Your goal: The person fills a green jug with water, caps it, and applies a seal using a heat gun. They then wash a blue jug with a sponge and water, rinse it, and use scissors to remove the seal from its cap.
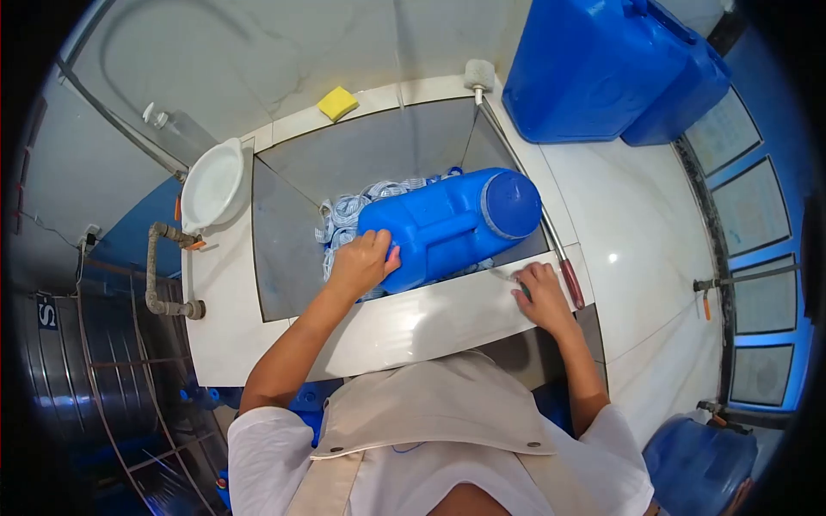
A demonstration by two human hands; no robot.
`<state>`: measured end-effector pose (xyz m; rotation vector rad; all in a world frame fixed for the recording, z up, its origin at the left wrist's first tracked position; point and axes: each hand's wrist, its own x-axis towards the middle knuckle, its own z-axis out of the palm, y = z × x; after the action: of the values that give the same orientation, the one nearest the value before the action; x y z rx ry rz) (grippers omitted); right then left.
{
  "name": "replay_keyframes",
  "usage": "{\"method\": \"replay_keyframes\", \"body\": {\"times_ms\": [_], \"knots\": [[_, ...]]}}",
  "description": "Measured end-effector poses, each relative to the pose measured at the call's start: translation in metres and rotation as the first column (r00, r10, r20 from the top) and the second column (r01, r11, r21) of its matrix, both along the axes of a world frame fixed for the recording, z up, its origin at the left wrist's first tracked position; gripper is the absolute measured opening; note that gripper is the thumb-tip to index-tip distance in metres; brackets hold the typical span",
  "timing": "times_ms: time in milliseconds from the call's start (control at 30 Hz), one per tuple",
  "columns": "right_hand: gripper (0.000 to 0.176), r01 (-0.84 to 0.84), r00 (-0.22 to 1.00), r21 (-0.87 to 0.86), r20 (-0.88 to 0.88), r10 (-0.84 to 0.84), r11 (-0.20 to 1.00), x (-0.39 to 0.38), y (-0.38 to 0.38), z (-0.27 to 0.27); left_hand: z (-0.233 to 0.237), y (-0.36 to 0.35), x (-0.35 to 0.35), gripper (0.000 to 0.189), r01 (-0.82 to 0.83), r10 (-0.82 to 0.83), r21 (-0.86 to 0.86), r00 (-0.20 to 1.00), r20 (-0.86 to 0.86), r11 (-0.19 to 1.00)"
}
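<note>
Fingers of left hand (361,263) clamped on blue jug (417,224); right hand (545,297) curls round green item (526,291). Jug probably stiff, slick; best hold: moulded handle (447,230).

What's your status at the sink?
Left hand on blue jug. Right hand at sink rim, small green item in fingers. Jug on its side atop blue-white bundles.

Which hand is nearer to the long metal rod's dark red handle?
Right: the right hand is just left of the handle; the left hand is farther left, on a blue plastic jug.
</note>
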<state>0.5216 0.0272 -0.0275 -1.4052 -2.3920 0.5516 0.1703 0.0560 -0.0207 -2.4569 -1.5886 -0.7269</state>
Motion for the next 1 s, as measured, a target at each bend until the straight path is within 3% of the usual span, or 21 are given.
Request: {"method": "replay_keyframes", "body": {"times_ms": [67,133,267,400,433,500,567,667,733,767,833,867,933,967,1000], "knots": [[0.016,-0.024,0.998,0.036,-0.052,0.026,0.999,-0.009,-0.005,-0.015,-0.001,0.003,0.001,0.026,0.010,-0.010,0.025,1.000,0.005,1.000],[0.013,-0.175,0.977,0.133,-0.100,0.189,0.975,-0.032,-0.013,-0.023,0.001,0.006,0.001,0.025,0.118,-0.120,0.043,0.992,0.049,0.992],[0.015,-0.294,0.943,0.093,-0.133,0.305,0.951,-0.079,-0.017,0.003,0.005,0.009,-0.006,0.026,0.199,-0.199,0.031,0.980,-0.014,0.979],[0.012,0.002,0.937,0.420,-0.319,0.146,0.908,-0.123,0.035,0.035,0.001,0.003,-0.003,0.024,0.163,-0.162,0.001,0.986,-0.046,0.987],[0.012,-0.004,0.936,0.420,-0.318,0.151,0.908,-0.132,0.044,0.030,-0.001,0.001,0.001,0.023,0.108,-0.107,0.008,0.993,-0.050,0.994],[0.018,-0.059,0.985,0.398,-0.127,0.119,0.915,-0.149,0.055,0.015,-0.006,-0.003,0.008,0.022,0.030,-0.030,0.020,0.999,-0.030,0.999],[0.019,-0.050,0.985,0.409,-0.129,0.111,0.911,-0.153,0.056,0.010,-0.011,-0.002,0.014,0.020,-0.058,0.058,0.031,0.998,-0.003,0.998],[0.019,-0.046,0.988,0.387,-0.115,0.098,0.921,-0.152,0.051,0.005,-0.015,-0.006,0.029,0.021,-0.208,0.214,-0.055,0.965,0.152,0.977],[0.019,-0.050,0.989,0.373,-0.110,0.098,0.926,-0.152,0.054,0.007,0.002,-0.010,0.043,0.037,-0.484,0.558,-0.381,0.823,0.108,0.788],[0.020,-0.069,0.988,0.346,-0.108,0.112,0.936,-0.150,0.054,0.008,0.007,-0.011,0.039,0.037,-0.486,0.561,-0.384,0.821,0.107,0.785],[0.021,-0.085,0.986,0.327,-0.109,0.127,0.941,-0.145,0.055,0.010,0.020,-0.007,0.019,0.053,-0.252,0.545,-0.787,0.829,0.126,0.564],[0.022,-0.105,0.976,0.349,-0.143,0.163,0.931,-0.141,0.056,0.010,0.029,-0.009,0.010,0.053,-0.252,0.543,-0.781,0.829,0.129,0.571],[0.023,-0.102,0.965,0.364,-0.191,0.181,0.926,-0.137,0.059,0.011,0.053,-0.021,-0.001,0.069,-0.148,0.580,-0.872,0.795,0.176,0.467],[0.025,-0.133,0.956,0.321,-0.208,0.207,0.938,-0.133,0.059,0.013,0.060,-0.029,0.003,0.049,-0.220,0.509,-0.688,0.824,0.248,0.691],[0.027,-0.170,0.946,0.279,-0.224,0.236,0.945,-0.130,0.058,0.015,0.051,-0.033,0.003,0.049,-0.217,0.506,-0.694,0.828,0.242,0.687]]}}
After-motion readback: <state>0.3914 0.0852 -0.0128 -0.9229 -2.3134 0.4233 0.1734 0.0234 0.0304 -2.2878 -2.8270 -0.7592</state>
